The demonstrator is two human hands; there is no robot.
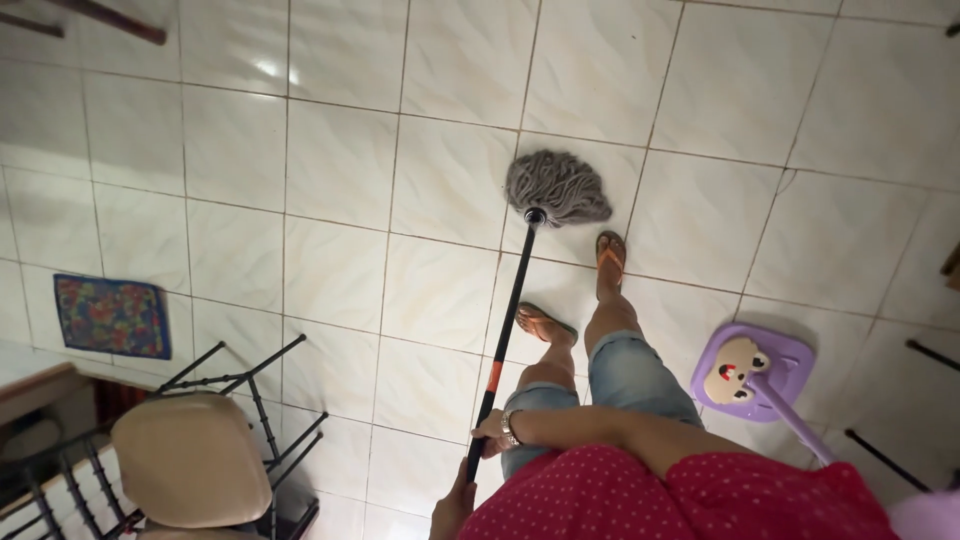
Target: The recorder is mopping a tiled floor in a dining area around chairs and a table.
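I stand in sandals on a pale tiled floor [340, 160]. A string mop with a grey head [556, 187] rests on the tiles just ahead of my feet. Its black handle [508, 320], with an orange band, slants back toward me. My right hand [493, 431], with a watch on the wrist, reaches across my body and grips the handle below the band. Lower down, my left hand [452, 505] holds the handle's end, partly cut off by the frame's bottom edge.
A purple flat mop [745, 370] with a cartoon face lies on the tiles right of my legs, its handle running to the lower right. A black-framed chair with a beige seat [190, 460] stands at lower left beside a wooden table edge [35, 380]. A small patterned mat [110, 316] lies at left.
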